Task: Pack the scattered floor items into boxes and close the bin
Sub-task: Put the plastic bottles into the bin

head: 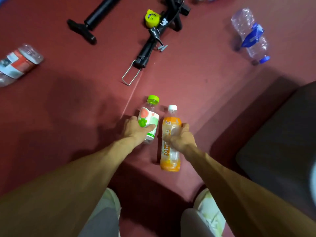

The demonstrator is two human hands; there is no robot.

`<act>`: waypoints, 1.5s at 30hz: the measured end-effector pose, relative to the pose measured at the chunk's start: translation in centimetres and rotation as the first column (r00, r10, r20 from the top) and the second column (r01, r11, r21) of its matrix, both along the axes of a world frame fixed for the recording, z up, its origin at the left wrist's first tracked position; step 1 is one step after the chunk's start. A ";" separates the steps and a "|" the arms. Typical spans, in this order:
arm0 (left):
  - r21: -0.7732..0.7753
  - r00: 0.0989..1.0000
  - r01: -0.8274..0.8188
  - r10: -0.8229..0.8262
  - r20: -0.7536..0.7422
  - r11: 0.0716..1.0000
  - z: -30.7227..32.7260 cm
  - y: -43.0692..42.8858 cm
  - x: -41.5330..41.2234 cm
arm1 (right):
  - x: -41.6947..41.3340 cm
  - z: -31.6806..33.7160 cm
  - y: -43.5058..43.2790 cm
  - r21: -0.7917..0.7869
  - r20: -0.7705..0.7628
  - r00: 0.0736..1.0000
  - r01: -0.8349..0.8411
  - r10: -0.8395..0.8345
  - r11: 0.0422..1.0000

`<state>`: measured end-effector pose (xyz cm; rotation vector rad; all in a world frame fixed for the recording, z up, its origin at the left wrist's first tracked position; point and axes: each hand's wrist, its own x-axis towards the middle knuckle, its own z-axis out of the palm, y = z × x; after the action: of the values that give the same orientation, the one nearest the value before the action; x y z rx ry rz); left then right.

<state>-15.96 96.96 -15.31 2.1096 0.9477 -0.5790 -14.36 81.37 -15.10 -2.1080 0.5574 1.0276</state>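
Note:
Two bottles lie side by side on the red floor in front of my feet. My left hand (135,130) grips the green-capped bottle (150,115) with a white, pink and green label, thumb across its front. My right hand (181,138) grips the orange-labelled bottle (170,158) with a white cap around its middle. Both caps point away from me.
A black hand pump (95,16) and a second black pump with a yellow gauge (151,17) lie further ahead. A clear bottle with a red label (16,63) lies at the left, a crumpled blue-capped bottle (250,34) at the right. A dark grey object (282,139) stands at the right.

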 end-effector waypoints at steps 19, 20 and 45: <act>-0.404 0.946 0.316 -0.252 0.205 0.858 31.6 -21.6 10.0 | 1.7 29.6 -26.5 0.250 0.318 0.697 0.593 -0.643 0.766; -0.409 0.931 0.361 -0.295 0.217 0.838 31.4 -24.0 9.9 | 1.2 28.9 -28.6 0.244 0.299 0.643 0.663 -0.705 0.708; -0.337 0.817 0.546 -0.576 0.011 0.767 32.9 -34.8 16.0 | 2.5 28.7 -35.3 0.069 0.028 0.649 0.758 -0.761 0.649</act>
<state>0.04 62.17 17.62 2.0534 0.2051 -1.0668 -11.84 46.10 13.62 -1.5664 1.2423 0.4679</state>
